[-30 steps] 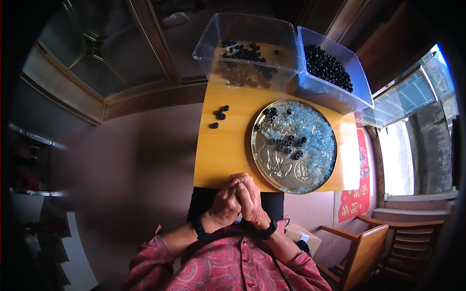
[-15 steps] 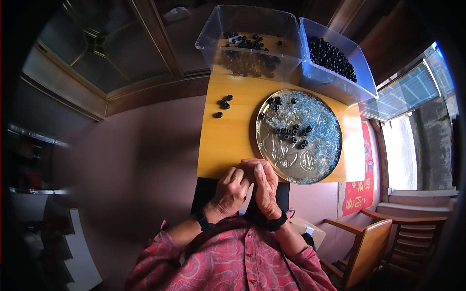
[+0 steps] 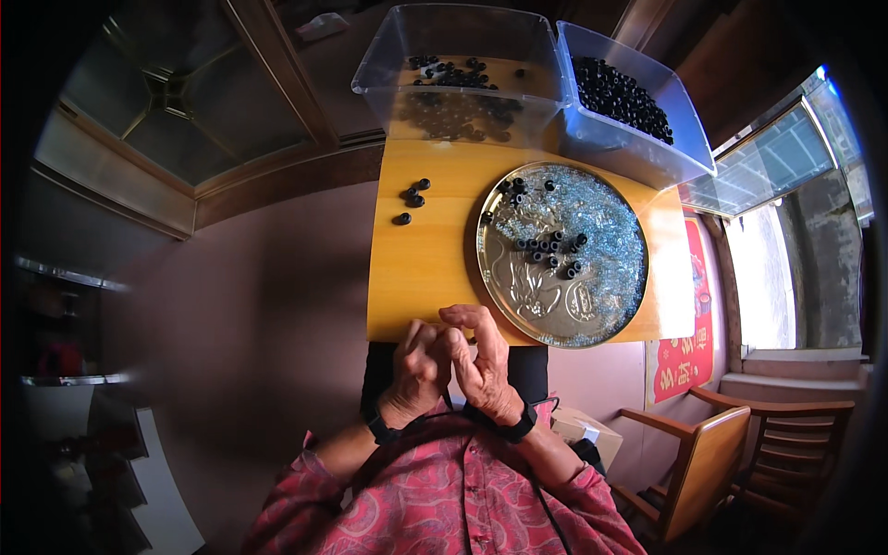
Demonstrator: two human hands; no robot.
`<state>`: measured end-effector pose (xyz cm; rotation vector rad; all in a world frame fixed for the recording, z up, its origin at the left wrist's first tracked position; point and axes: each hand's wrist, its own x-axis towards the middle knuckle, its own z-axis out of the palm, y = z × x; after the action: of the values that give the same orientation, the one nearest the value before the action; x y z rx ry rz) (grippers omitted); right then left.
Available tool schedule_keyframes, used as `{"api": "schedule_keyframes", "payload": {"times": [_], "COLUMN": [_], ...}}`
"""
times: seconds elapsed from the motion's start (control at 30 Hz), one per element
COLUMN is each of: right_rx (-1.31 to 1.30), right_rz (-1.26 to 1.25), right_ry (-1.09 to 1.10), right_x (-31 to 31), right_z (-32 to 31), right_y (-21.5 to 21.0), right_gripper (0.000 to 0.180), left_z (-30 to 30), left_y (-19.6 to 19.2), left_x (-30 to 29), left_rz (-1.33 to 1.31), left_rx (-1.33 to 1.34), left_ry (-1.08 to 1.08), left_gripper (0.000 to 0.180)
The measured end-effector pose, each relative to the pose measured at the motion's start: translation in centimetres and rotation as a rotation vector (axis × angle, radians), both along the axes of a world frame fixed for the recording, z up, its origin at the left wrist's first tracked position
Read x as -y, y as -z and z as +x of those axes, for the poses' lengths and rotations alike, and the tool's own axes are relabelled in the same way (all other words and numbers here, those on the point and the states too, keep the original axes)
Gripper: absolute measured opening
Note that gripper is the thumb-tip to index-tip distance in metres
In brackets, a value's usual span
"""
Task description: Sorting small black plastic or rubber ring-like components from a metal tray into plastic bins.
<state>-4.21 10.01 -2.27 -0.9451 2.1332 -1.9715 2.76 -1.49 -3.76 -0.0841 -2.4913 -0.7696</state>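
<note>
My left hand (image 3: pixel 418 368) and my right hand (image 3: pixel 485 363) meet at the front edge of the wooden table (image 3: pixel 407 287). Both have bent fingers pressed together at the tips. A tiny dark bit shows beside the right thumb, too small to name; the fingers hide the rest. Just beyond the right hand lies a round metal tray (image 3: pixel 504 277) with an embossed bottom. Many small clear bluish pieces (image 3: pixel 610 231) cover its right and far parts. Several short black cylinders with holes (image 3: pixel 539 245) lie in its middle, and more near its far left rim.
At the far side stand a clear plastic bin (image 3: pixel 370 88) with scattered black pieces and a second clear bin (image 3: pixel 638 153) heaped with them. Several loose black pieces (image 3: pixel 413 196) lie on the table's left. Wooden chairs (image 3: pixel 708 462) and a cardboard box (image 3: pixel 587 435) are at right.
My right fingers have lifted and spread a little from their cupped position, with the index finger arched over. The left hand has turned slightly. The whole view has shifted a little.
</note>
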Motion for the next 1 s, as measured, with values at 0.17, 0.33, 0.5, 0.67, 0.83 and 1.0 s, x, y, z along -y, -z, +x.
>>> {"api": "schedule_keyframes", "payload": {"times": [0.17, 0.33, 0.5, 0.67, 0.83, 1.0], "right_rx": [-0.198, -0.174, -0.196, -0.125, -0.277, -0.427], "right_rz": [0.136, 0.061, 0.18, 0.222, 0.357, 0.501], "right_ry": [-0.027, 0.151, 0.303, 0.226, 0.133, 0.094], "right_x": [1.0, -1.1, -4.7, -6.1, -5.2, -3.4], "right_z": [-0.2, -0.7, -1.1, -0.8, -0.4, 0.6], "right_y": [0.0, -0.4, 0.1, 0.0, -0.3, 0.2], "right_gripper": [0.02, 0.022, 0.024, 0.025, 0.022, 0.028], "left_z": [-0.2, -0.5, -1.3, -0.8, -0.8, -0.3], "left_y": [0.5, -0.4, -0.9, -0.9, -2.0, -1.8], "left_x": [0.0, 0.0, 0.1, 0.6, 1.0, 0.9], "left_rz": [0.122, 0.137, 0.269, 0.341, 0.494, 0.515], "left_rx": [-0.069, 0.037, 0.039, 0.051, 0.093, 0.075], "left_ry": [0.037, -0.066, -0.137, -0.131, -0.167, -0.173], "left_gripper": [0.021, 0.024, 0.018, 0.02, 0.016, 0.015]}}
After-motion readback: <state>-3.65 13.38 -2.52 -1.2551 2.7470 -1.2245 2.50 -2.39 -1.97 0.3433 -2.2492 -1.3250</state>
